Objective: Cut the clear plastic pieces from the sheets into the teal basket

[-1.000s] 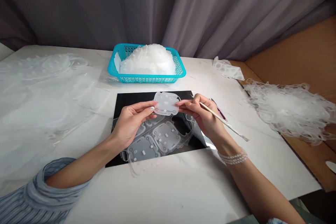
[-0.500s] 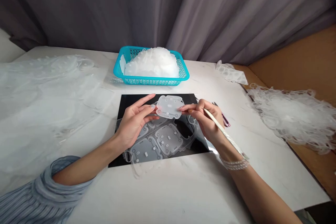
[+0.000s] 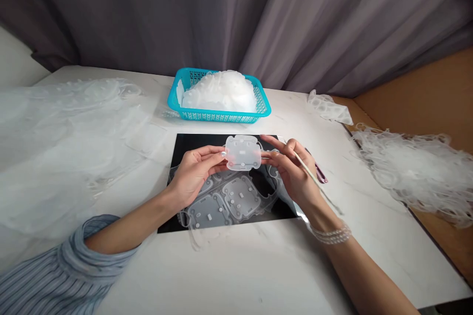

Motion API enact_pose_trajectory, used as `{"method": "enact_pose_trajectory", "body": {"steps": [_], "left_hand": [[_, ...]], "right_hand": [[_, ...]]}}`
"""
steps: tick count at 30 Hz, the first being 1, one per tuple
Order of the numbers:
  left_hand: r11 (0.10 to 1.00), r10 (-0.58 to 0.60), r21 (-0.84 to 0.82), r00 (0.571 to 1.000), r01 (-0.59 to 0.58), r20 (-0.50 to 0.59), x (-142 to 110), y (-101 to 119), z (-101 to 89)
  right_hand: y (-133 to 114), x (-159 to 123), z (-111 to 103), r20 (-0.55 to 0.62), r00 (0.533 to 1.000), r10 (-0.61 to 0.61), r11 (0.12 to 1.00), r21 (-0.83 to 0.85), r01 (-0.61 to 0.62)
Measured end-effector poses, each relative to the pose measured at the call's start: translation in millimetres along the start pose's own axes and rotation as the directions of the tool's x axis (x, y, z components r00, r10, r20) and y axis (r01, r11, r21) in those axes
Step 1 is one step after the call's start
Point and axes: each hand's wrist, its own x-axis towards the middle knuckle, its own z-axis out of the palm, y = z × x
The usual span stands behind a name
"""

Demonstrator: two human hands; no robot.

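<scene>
A translucent silicone pad [image 3: 243,153] with rounded corners and small raised nubs is held up over a black mat [image 3: 195,143]. My left hand [image 3: 195,173] pinches its left edge between thumb and fingers. At its right edge the fingers of my right hand [image 3: 294,170] grip it, with the index finger raised. A thin pale stick [image 3: 314,177] is also tucked in my right hand, slanting back over the wrist. Below, a clear sheet of similar pads [image 3: 242,197] lies on the mat, with an open gap at its upper right.
Behind the mat stands a turquoise basket [image 3: 221,117] heaped with white translucent pieces [image 3: 221,91]. Clear sheets [image 3: 74,147] pile up at left. Tangled clear scraps [image 3: 417,167] lie at right, beside a cardboard wall [image 3: 417,78]. Purple-handled scissors or tweezers [image 3: 321,174] sit behind my right hand.
The view has shifted slightly. The pad has turned a little more level and its right edge is now between my right fingers; my right index finger has lifted away.
</scene>
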Motion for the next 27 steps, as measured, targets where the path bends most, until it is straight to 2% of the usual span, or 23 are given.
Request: {"method": "enact_pose_trajectory", "body": {"steps": [4,7,17,27], "left_hand": [[1.000,-0.006,-0.025,1.000,0.007,0.024,-0.1,-0.3,-0.3],[0.999,-0.012,-0.029,0.999,0.013,0.036,0.3,-0.9,-0.9],[0.999,-0.022,-0.034,0.999,0.023,0.045,1.1,-1.8,-1.6],[1.000,-0.003,-0.007,0.999,0.003,0.033,0.4,-1.6,-1.7]], "right_hand": [[3.4,2.6,0.7,0.042,0.990,0.132,0.989,0.057,-0.134],[6.3,2.7,2.6,0.064,0.981,0.183,0.979,0.077,-0.188],[3.5,1.6,5.3,0.049,0.982,0.180,0.984,-0.003,-0.181],[1.8,1.7,6.4,0.047,0.982,0.185,0.981,0.048,-0.187]]}}
